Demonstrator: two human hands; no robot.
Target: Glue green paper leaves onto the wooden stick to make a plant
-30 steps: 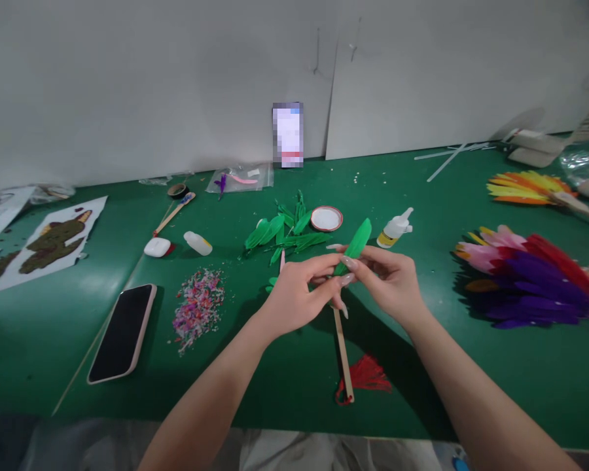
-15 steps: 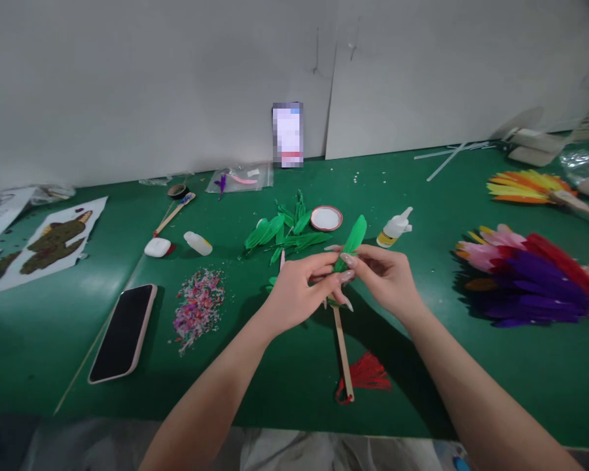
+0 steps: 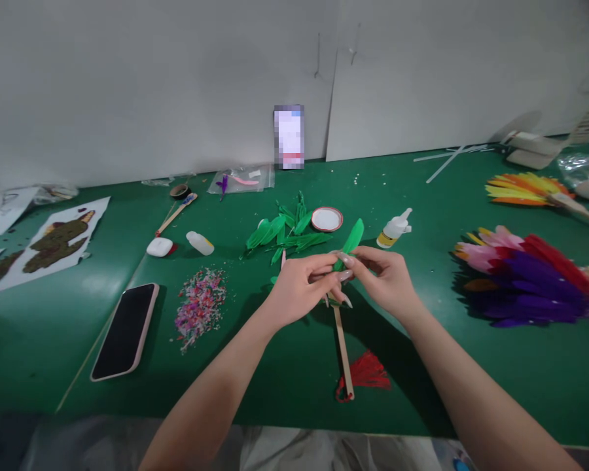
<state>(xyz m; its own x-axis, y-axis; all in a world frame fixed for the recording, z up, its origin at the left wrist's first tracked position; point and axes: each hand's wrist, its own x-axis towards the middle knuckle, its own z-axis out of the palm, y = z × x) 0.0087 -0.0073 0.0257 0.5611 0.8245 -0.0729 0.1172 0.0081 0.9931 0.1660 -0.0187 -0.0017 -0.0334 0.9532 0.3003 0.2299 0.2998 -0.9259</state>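
Observation:
A green feather [image 3: 354, 237] points up between my two hands. My left hand [image 3: 302, 288] pinches its lower end, and my right hand [image 3: 383, 278] has its fingertips closed on the same feather. Below my fingers a wooden handle [image 3: 342, 347] with a red tassel [image 3: 369, 371] lies on the table; what its top end joins is mostly hidden by my hands. Beyond my left hand is a loose pile of green feathers [image 3: 269, 232], beside a round white lid [image 3: 326, 219]. A white glue bottle [image 3: 394, 229] stands behind my right hand.
On the left are a phone [image 3: 126, 332], coloured scraps [image 3: 200, 307], a small white bottle [image 3: 199, 243] and a picture on paper [image 3: 59, 242]. Purple, red and pink feathers [image 3: 530, 278] and a yellow-orange feather fan [image 3: 520, 190] lie right. A lit phone [image 3: 289, 137] leans against the wall.
Both hands stay nearly in place around the green feather, which tilts very slightly. The view has shifted a little.

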